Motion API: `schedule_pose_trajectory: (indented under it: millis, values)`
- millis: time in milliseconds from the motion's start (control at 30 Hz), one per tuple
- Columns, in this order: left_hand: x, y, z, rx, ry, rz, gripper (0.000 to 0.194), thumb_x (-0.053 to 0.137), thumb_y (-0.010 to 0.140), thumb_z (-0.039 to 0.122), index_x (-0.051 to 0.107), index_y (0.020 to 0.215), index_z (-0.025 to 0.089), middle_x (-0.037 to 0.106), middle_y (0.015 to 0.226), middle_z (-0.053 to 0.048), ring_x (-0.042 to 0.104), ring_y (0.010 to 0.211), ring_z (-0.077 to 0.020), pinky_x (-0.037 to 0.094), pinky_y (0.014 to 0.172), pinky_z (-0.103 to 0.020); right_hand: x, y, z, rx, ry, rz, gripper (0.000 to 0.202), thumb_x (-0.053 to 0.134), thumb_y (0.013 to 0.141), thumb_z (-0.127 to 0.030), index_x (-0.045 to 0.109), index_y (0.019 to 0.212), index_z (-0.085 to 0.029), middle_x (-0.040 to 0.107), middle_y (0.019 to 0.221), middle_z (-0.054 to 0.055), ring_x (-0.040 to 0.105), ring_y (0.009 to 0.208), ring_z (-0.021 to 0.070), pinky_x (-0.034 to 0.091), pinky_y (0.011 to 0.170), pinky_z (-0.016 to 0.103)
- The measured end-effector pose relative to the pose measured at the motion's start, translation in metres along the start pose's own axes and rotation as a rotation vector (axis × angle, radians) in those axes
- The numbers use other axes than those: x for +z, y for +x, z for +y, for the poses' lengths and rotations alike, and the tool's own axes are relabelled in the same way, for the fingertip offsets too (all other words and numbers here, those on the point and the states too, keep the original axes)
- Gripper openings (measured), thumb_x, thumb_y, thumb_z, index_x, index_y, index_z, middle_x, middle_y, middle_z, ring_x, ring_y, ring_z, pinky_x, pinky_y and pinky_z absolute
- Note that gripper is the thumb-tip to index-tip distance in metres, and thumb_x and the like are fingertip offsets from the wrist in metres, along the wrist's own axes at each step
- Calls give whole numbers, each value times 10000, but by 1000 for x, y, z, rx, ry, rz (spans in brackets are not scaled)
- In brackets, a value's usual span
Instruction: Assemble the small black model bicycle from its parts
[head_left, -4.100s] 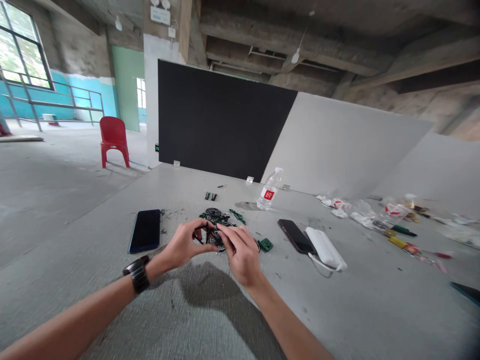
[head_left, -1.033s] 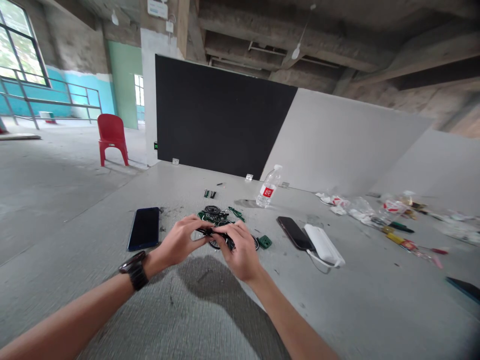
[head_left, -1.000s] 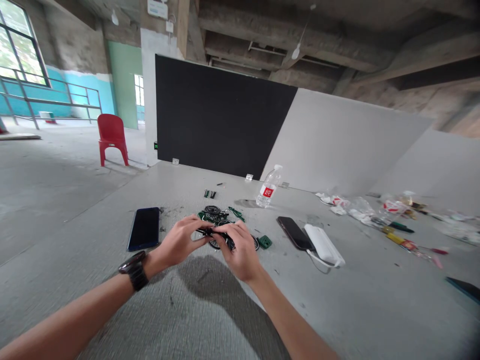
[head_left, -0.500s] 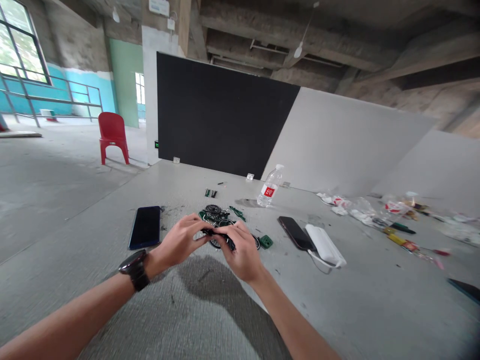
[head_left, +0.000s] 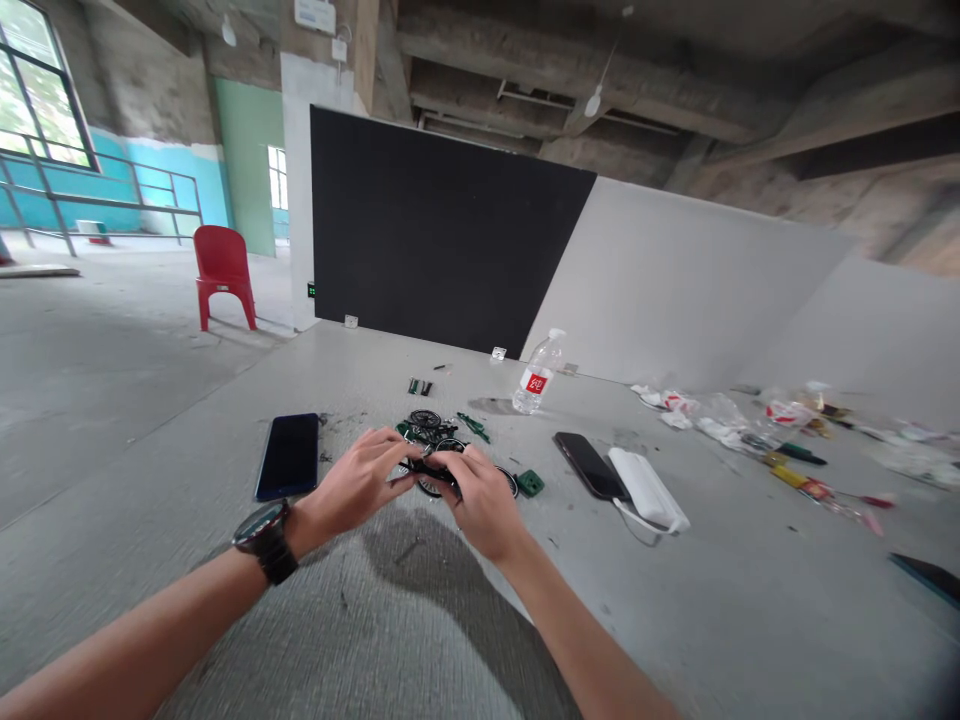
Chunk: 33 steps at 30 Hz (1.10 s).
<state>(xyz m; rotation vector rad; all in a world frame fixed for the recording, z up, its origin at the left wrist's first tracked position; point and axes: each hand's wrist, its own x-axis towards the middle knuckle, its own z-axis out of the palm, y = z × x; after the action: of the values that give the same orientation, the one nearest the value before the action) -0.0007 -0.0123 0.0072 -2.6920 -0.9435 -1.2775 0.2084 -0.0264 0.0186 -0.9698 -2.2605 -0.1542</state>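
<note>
Both my hands meet over a cluster of small model parts on the grey table. My left hand (head_left: pixel 367 475), with a black watch on its wrist, pinches the left end of a small black part (head_left: pixel 431 468). Fingers of my right hand (head_left: pixel 480 500) close on the same part from the right; its exact kind is hard to make out. Beneath and behind the fingers lie miniature spoked wheels (head_left: pixel 425 419) and dark green pieces. A green strip (head_left: pixel 474 428) rests behind my right hand, and a green square piece (head_left: pixel 530 484) lies to its right.
A dark phone (head_left: pixel 289 457) lies left of my hands. To the right are another phone (head_left: pixel 589 465), a white power bank (head_left: pixel 646 488) with a cable, and a water bottle (head_left: pixel 538 375). Wrappers and litter (head_left: pixel 724 420) spread farther right. A black panel (head_left: pixel 442 230) stands behind.
Both hands keep hold of the black part, which now sits slightly differently between the fingers. The view has shifted a little; the surrounding things stay where they were.
</note>
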Motion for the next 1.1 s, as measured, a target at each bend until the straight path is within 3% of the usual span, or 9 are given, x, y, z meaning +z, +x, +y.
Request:
schedule_pose_trajectory:
  millis: [133,300,500,633,767,867,933,1033,1100]
  values:
    - [-2,0,-5,64,4,1,199,583,944,194,622,1132,143,730,1027,-88,642,985,-232,524,857,-403,1,-2,4,-28,-82,1,172,505,984,-211,676,1003,-198,637,722,37,532,712,189,403,590,283]
    - [-8,2,-13,109,17,12,206,588,940,202,684,1121,180,746,1100,-91,689,1011,-256,545,871,-441,0,-3,3,-18,-55,39,182,511,967,-175,691,976,-199,563,690,28,495,703,179,394,604,271]
    - [-16,7,-9,30,-317,-18,229,625,923,235,698,1134,184,765,1022,-86,720,938,-199,567,810,-320,-1,-4,2,51,85,85,186,512,978,-243,695,1003,-216,541,719,26,504,719,176,429,632,276]
    - [-17,8,-5,29,-396,13,216,613,931,236,698,1122,180,755,1004,-91,708,923,-194,561,796,-314,-1,-3,2,67,127,115,181,520,977,-257,699,984,-227,585,719,33,512,724,185,436,637,289]
    - [-16,3,-2,73,-352,17,212,591,944,209,671,1135,162,725,1004,-104,673,943,-199,555,808,-346,1,-1,2,39,153,125,124,560,957,-233,681,985,-224,673,793,39,531,759,193,454,679,301]
    - [-16,-3,-1,109,-273,5,235,577,950,197,638,1173,158,703,1036,-111,646,979,-209,553,830,-378,2,0,3,43,183,109,107,597,940,-249,651,1028,-223,700,935,49,578,869,205,479,801,337]
    - [-17,-6,-3,126,-210,11,244,561,957,190,619,1191,152,692,1063,-117,638,1004,-213,555,852,-392,2,1,6,94,193,93,212,648,907,-297,626,1106,-228,659,1043,73,593,968,221,489,865,360]
    - [-20,-11,-10,119,-107,6,277,523,973,177,582,1244,157,665,1153,-129,624,1081,-219,549,905,-405,-1,2,11,183,179,66,414,722,841,-365,578,1211,-250,582,1139,94,591,1016,244,523,839,377]
    - [-22,-14,-15,105,-63,-11,304,505,980,168,555,1280,165,646,1201,-132,611,1120,-220,541,932,-405,-2,2,14,201,174,46,425,718,842,-375,567,1224,-266,563,1140,88,587,1017,244,530,829,382]
